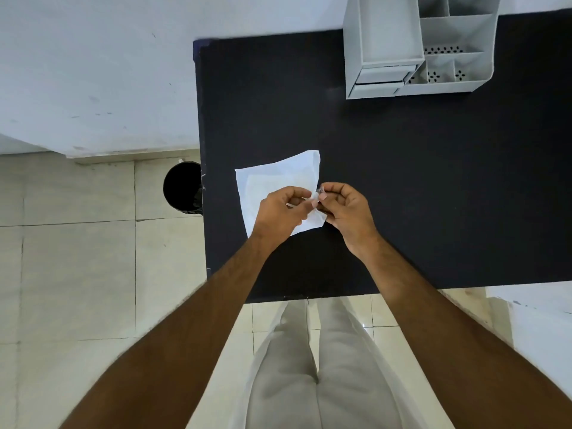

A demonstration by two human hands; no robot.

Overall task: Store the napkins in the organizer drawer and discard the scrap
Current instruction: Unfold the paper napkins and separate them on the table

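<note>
A white napkin pack (278,178) in thin clear wrapping lies on the black table (402,187), near its left edge. My left hand (280,212) pinches the pack's right edge from above. My right hand (348,212) pinches a small bit of clear wrapper at that same edge, its fingertips touching those of the left. The grey organizer (414,48) stands at the far right of the table, with two small drawers (382,78) at its lower front, both looking shut.
A black bin (182,187) stands on the tiled floor against the table's left side. A white wall runs behind and to the left. My light trousers show below the table's near edge.
</note>
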